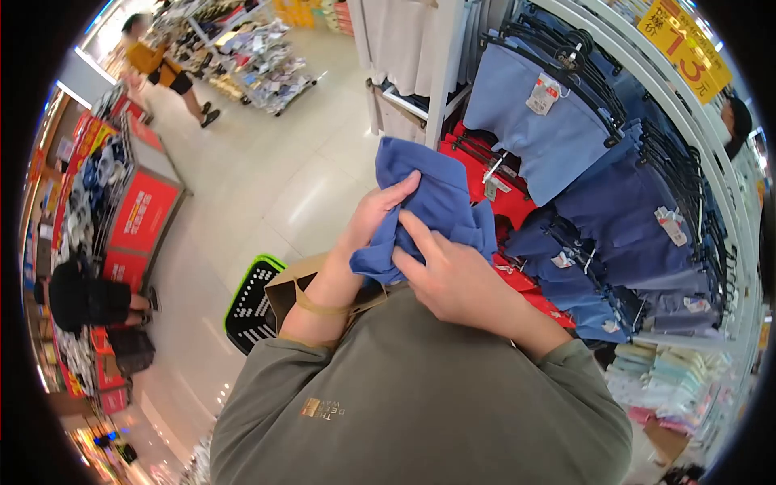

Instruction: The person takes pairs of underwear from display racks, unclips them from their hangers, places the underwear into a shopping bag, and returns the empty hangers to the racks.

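A folded blue cloth garment (436,190) is held up in front of my chest; its exact kind is hard to make out. My left hand (380,206) grips its left side, with the thumb lying on top of the fabric. On the lower front, my right hand (444,271) pinches the cloth between thumb and forefinger, and its other fingers are curled. A paper carrier bag (283,295) hangs by its handle from my left forearm. Beside the bag shows part of a black basket with a green rim (250,303).
To my right, a white display rack (695,89) holds light blue shorts (525,121), red garments (505,202) and navy ones (622,202) on hangers. Folded clothes (663,372) lie below. Red-sided bins (145,210) stand left. Two people are at left, one bending (85,295).
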A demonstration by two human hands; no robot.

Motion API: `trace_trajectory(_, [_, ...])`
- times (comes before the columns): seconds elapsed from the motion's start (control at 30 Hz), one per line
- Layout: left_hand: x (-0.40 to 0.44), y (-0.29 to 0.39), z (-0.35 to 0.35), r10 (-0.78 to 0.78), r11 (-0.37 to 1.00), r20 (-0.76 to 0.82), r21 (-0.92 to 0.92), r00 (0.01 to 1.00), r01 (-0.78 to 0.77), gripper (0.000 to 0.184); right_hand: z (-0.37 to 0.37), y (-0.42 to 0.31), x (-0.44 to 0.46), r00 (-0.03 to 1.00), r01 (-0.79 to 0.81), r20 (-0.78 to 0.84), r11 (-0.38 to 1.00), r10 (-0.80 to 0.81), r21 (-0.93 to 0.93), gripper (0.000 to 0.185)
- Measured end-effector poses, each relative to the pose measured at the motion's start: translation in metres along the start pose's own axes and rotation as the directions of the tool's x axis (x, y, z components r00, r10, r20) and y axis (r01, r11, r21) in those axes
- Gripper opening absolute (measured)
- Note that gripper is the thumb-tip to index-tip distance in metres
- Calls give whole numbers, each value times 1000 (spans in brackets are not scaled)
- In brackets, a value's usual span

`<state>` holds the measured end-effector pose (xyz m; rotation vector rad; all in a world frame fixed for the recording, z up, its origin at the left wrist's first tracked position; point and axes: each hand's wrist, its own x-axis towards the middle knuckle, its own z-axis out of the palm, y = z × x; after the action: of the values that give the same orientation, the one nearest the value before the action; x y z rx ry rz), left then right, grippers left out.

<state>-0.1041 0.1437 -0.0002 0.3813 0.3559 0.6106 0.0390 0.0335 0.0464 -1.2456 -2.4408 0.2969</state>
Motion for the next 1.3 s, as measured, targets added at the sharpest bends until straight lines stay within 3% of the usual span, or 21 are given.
trace_trajectory(0.03, [1,14,-10,21,997,-17,74,1000,-20,36,5,-1,6,998,48,-43,999,-48,-16,48])
trace_trajectory(0.13, [4,55,-21,19,993,-8,116,1000,-18,37,-7,2,19,987,136,37,929,-158,344,37])
trace_trajectory(0.17, [5,69,-26,3,994,62,110,998,-10,38,-7,6,23,992,125,-86,884,-97,450,35])
trace_trajectory(0.2, [4,83,-31,1,983,64,183,998,-12,38,-12,3,33,947,53,-299,860,118,507,35])
trace_trajectory(0.27, [4,106,-33,-21,943,84,333,996,-8,38,-22,26,56,818,-94,-537,969,205,226,57])
trace_trajectory(0.3, [5,115,-24,-67,935,132,354,989,16,37,-24,30,73,774,-143,-572,955,271,259,64])
trace_trajectory(0.37, [14,132,-23,-118,894,145,446,982,42,36,-9,56,84,858,-115,-313,746,407,656,70])
trace_trajectory(0.43, [19,151,-28,-147,840,139,541,979,49,35,0,63,86,843,-219,-134,560,521,799,55])
trace_trajectory(0.47, [19,151,-26,-5,756,27,654,1000,-14,35,-3,61,83,801,-285,-50,453,597,845,50])
trace_trajectory(0.53, [28,150,-25,-29,805,139,590,990,-59,34,16,75,64,804,-299,-195,666,561,683,44])
trace_trajectory(0.63, [37,131,-27,75,740,134,657,988,-145,31,39,67,35,784,-263,-164,559,599,786,37])
trace_trajectory(0.67, [40,125,-27,107,730,123,664,987,-162,31,56,70,22,771,-279,-197,598,606,751,34])
trace_trajectory(0.73, [42,115,-20,164,684,156,694,974,-227,28,64,65,-7,729,-447,-100,581,677,680,34])
trace_trajectory(0.77, [42,112,-18,199,656,170,709,965,-260,28,63,61,-25,726,-430,-111,574,678,697,36])
trace_trajectory(0.87, [55,114,-20,224,354,233,885,946,-301,26,26,36,-74,705,-412,-113,535,700,737,32])
trace_trajectory(1.0, [64,64,-12,356,363,252,850,900,-382,24,-17,15,-142,673,-421,-87,477,734,772,29])
trace_trajectory(1.03, [67,52,-13,352,332,289,851,890,-407,24,-16,8,-151,688,-300,-127,439,715,847,31])
trace_trajectory(1.13, [60,5,-14,409,-32,316,942,856,-333,29,-10,-20,-160,609,-46,-203,290,767,956,31])
trace_trajectory(1.2, [50,-25,-16,333,-81,312,950,890,-303,37,7,-24,-167,550,12,-308,362,776,932,28])
trace_trajectory(1.27, [25,-58,3,96,56,197,978,976,-202,49,38,-12,-172,470,-23,-380,442,797,897,20])
trace_trajectory(1.3, [6,-76,24,-119,233,238,950,964,-206,57,40,-17,-173,471,-39,-233,284,851,958,19])
